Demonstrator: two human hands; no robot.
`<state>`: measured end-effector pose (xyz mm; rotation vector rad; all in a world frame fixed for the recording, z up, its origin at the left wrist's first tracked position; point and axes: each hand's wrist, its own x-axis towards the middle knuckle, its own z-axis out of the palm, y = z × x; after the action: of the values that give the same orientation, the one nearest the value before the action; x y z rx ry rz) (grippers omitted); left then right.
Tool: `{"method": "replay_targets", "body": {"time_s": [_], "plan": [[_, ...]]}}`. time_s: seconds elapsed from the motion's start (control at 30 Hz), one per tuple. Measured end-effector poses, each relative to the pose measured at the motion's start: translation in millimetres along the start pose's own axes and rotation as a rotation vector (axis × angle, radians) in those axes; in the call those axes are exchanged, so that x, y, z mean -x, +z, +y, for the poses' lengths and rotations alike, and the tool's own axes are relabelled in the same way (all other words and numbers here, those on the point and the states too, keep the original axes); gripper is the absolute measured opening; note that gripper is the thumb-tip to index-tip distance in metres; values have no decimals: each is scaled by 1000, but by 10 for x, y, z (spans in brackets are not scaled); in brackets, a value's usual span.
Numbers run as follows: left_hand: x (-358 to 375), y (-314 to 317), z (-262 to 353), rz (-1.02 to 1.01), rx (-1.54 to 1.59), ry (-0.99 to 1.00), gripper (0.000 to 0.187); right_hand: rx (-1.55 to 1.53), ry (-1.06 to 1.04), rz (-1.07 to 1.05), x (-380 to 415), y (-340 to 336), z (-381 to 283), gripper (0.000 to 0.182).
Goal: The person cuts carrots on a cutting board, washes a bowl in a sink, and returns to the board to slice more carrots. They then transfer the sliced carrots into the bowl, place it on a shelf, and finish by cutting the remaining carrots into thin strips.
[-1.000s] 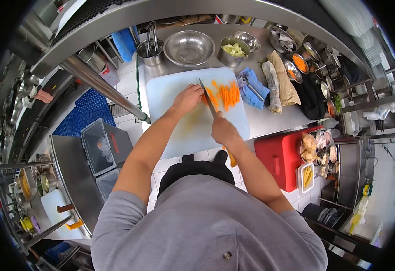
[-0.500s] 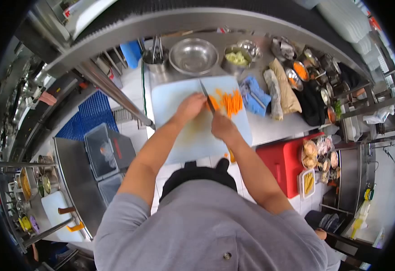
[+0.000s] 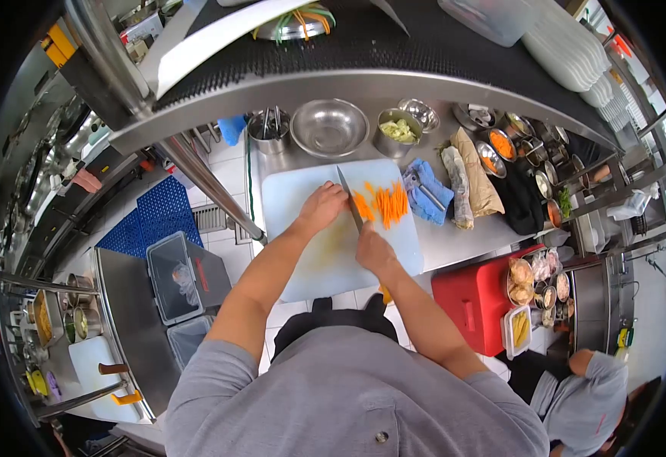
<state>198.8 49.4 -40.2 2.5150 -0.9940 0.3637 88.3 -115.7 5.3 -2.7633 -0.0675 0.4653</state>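
A light blue cutting board [image 3: 295, 266] lies on the steel counter. My right hand [image 3: 376, 250] is closed around the handle of a kitchen knife [image 3: 346, 187], whose blade points away from me across the board. Left of the blade, my left hand [image 3: 325, 207] presses down with curled fingers, the fingertips close to the steel. They seem to be on a piece of carrot, mostly hidden under them. Just right of the blade lie some orange carrot pieces [image 3: 361, 206], and beside those a pile of carrot strips [image 3: 391, 204].
Behind the board stand a steel bowl [image 3: 329, 129] and a pot of pale green pieces [image 3: 398, 131]. To the right are a blue cloth [image 3: 429, 199] and paper-wrapped packages [image 3: 476, 179]. A shelf edge [image 3: 363, 82] crosses overhead. Another person [image 3: 588, 400] is at lower right, beyond a red bin [image 3: 466, 301].
The view has shifted, so the counter sits lower and more of the shelf shows. Another person has come further into view at lower right. Both hands keep nearly the same place on the board.
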Motion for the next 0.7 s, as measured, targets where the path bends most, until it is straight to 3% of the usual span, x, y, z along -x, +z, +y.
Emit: {"method": "replay_targets", "body": {"time_s": [0.13, 0.33, 0.4, 0.43, 0.47, 0.53, 0.57, 0.7], "plan": [[-7, 12, -6, 23, 50, 10, 7, 45, -36, -87, 59, -296, -68, 35], [-32, -66, -21, -36, 22, 46, 7, -75, -34, 112, -23, 0, 18, 26], [-9, -71, -3, -8, 82, -4, 7, -54, 7, -101, -45, -377, -122, 30], [-24, -61, -19, -4, 81, -3, 7, -258, 137, -254, 135, -691, -294, 31], [-15, -26, -31, 31, 75, 18, 6, -256, 136, -254, 143, -515, -220, 31], [27, 23, -29, 65, 75, 30, 5, 53, -6, 20, 107, -4, 12, 27], [32, 35, -35, 59, 86, 14, 5, 32, 14, 22, 64, 38, 18, 38], [28, -24, -55, -21, 43, 18, 6, -65, -28, -88, -66, -200, -30, 40]]}}
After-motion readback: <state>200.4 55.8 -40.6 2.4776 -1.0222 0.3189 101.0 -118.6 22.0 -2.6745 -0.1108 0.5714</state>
